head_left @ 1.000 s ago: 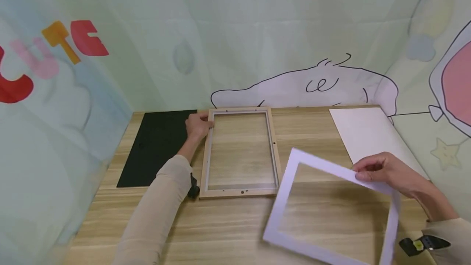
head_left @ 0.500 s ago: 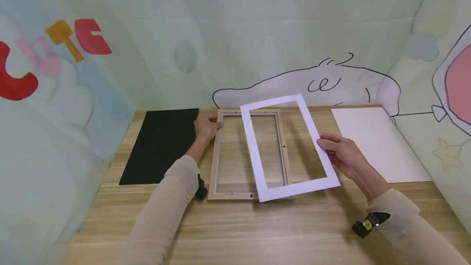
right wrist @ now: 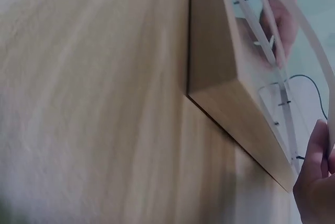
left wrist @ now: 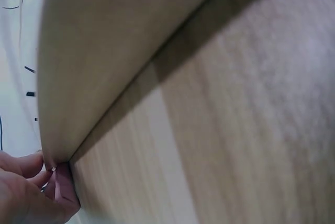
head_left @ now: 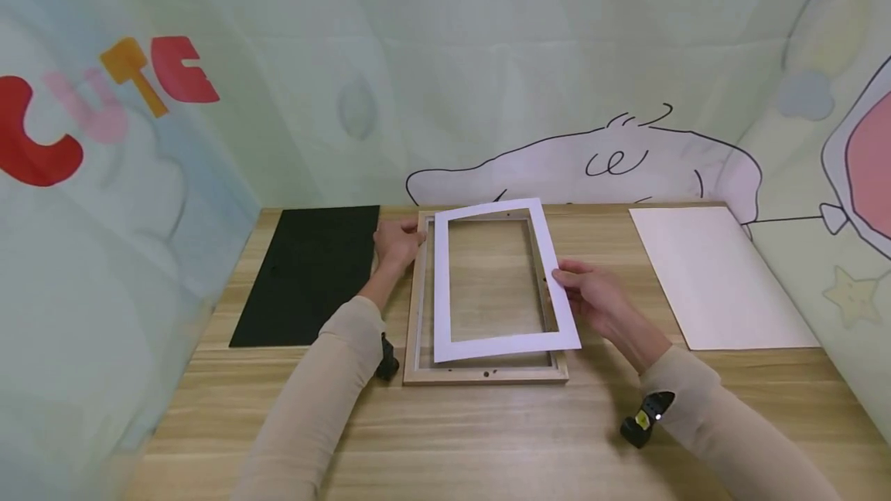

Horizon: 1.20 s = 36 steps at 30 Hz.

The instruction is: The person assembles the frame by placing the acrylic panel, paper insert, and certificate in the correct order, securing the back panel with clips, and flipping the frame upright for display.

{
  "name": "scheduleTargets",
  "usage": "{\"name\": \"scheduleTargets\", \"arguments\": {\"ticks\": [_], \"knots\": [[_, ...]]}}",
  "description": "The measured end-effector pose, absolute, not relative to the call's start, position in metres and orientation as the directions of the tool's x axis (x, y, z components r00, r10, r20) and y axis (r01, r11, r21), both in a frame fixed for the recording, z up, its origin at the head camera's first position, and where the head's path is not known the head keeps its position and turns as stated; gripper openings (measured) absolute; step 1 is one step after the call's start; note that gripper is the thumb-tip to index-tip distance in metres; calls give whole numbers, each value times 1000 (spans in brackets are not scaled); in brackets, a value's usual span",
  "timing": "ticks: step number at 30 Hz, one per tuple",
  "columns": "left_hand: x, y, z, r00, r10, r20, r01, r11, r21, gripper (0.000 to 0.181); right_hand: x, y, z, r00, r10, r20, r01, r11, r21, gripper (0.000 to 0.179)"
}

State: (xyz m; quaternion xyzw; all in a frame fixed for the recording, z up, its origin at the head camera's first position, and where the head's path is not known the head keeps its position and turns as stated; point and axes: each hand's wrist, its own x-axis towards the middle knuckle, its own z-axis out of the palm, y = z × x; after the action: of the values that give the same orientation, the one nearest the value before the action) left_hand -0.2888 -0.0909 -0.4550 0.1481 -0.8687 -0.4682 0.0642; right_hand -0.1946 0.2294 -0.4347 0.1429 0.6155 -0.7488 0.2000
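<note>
A light wooden picture frame [head_left: 515,377] lies on the table with its inner side up. At its upper left edge, my left hand [head_left: 399,241] grips the wood; the left wrist view has those fingers [left wrist: 65,190] at the end of the frame's side [left wrist: 99,62]. My right hand [head_left: 592,292] pinches the right edge of a white picture mat [head_left: 443,284] with a rectangular opening. The mat is held over the frame, slightly tilted, its lower right corner reaching past the frame's right side. In the right wrist view the frame's corner [right wrist: 214,35] is close to the camera.
A black backing board [head_left: 306,277] lies flat left of the frame, partly behind the left hand. To the right is a white sheet [head_left: 717,277]. Behind the wooden table [head_left: 445,447] hangs a printed cloth backdrop [head_left: 299,99].
My right hand has swung the white mat up and left from the table's front right, over the frame. My left hand keeps its grip as the frame shifts slightly right in view.
</note>
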Motion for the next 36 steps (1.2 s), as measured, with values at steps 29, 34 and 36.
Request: {"name": "scheduleTargets", "arguments": {"ticks": [29, 34, 36], "knots": [[-288, -90, -458, -945, -320, -63, -224, 495, 840, 29, -185, 202, -447, -960, 69, -271, 278, 346, -896, 24], [-289, -89, -457, -942, -330, -56, -225, 500, 836, 28, -188, 204, -449, -982, 52, -181, 180, 536, -825, 27], [-289, -88, -457, -940, -338, -55, -228, 497, 837, 28, -191, 204, -449, -987, 39, -157, 148, 604, -783, 29]]}}
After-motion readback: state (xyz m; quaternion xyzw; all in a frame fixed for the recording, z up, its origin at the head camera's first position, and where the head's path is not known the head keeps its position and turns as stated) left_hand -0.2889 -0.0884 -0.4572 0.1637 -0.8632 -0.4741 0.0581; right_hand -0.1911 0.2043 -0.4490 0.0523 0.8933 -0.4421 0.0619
